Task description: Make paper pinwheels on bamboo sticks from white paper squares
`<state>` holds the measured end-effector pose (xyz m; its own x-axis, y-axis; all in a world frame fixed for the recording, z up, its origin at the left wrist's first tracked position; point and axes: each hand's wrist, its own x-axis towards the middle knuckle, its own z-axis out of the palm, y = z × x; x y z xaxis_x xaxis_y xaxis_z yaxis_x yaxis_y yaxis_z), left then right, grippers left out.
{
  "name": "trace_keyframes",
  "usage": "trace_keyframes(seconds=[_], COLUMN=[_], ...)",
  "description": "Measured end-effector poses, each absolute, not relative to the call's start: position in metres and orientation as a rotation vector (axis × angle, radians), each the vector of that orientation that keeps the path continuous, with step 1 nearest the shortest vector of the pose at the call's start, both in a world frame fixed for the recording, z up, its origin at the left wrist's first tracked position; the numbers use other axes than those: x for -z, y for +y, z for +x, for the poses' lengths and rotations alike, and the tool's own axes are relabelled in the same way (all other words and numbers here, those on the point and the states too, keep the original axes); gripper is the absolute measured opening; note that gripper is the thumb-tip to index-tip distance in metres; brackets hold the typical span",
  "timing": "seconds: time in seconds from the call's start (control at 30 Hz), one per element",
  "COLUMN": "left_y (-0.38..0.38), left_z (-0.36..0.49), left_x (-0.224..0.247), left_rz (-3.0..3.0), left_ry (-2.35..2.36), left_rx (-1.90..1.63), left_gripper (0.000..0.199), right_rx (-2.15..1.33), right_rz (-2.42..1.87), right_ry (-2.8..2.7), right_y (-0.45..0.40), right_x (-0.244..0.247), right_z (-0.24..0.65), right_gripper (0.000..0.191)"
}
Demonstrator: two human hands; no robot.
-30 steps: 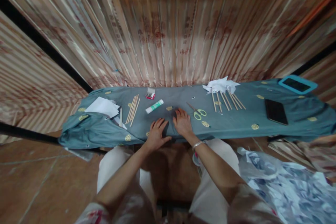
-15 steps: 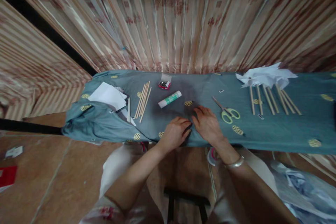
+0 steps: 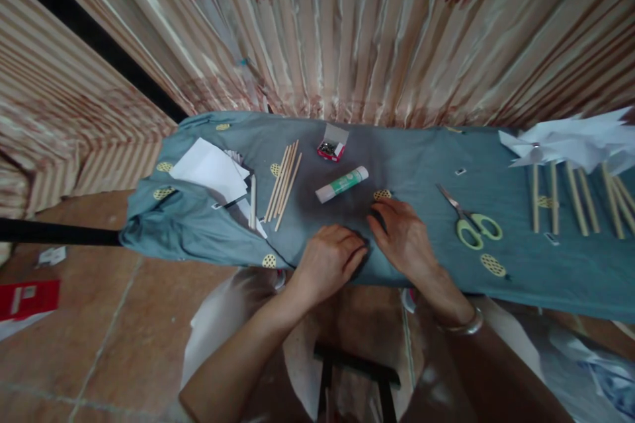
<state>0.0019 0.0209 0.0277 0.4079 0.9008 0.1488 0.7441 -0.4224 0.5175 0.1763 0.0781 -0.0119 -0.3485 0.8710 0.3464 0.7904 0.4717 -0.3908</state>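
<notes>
My left hand rests on the grey-green cloth near its front edge, fingers bent and close together; anything under them is hidden. Just to its right lies my right hand, thumb apart from the fingers, with nothing in it. A green and white glue stick lies beyond both hands. Behind it stands an open red box of small metal pieces. Scissors with green handles lie to the right of my right hand. Several thin wooden sticks are left of the glue stick.
White paper sheets and a pale pen-like stick lie at the left. White paper pinwheels on wooden sticks are at the far right. A pleated curtain hangs behind; a dark stool stands below.
The view has shifted, so the table things appear further right and somewhat larger. My hands stay near the front edge, and the gap between them is slightly wider.
</notes>
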Motion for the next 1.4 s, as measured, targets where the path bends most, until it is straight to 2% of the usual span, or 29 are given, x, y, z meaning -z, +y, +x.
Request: trace_keyframes(seconds=[0.2,0.33,0.77,1.13,1.4], left_y=[0.012,0.006,-0.015,-0.017,0.006], left_z=[-0.047,-0.078,-0.124,-0.158,-0.179], left_x=[-0.034,-0.033,-0.029,-0.018,-0.032], left_rz=[2.33,2.323,2.293,1.961,1.874], left_ry=[1.679,1.837,2.071,2.25,2.292], left_rx=[-0.672,-0.721,-0.483,-0.836,-0.791], left_gripper=[0.039,0.037,0.041,0.028,0.035], right_rx=[-0.191,-0.207,-0.305,-0.27,-0.262], right_rz=[-1.377,-1.364,-1.185,-1.155,-1.125], right_ry=[-2.204,-2.17,-2.226,-2.249,-2.246], right_y=[0.079,0.08,0.074,0.072,0.074], right_x=[0.015,0.014,0.015,0.017,0.018], right_z=[0.176,0.173,0.13,0.129,0.129], right_gripper=[0.031,0.028,0.025,0.024,0.021])
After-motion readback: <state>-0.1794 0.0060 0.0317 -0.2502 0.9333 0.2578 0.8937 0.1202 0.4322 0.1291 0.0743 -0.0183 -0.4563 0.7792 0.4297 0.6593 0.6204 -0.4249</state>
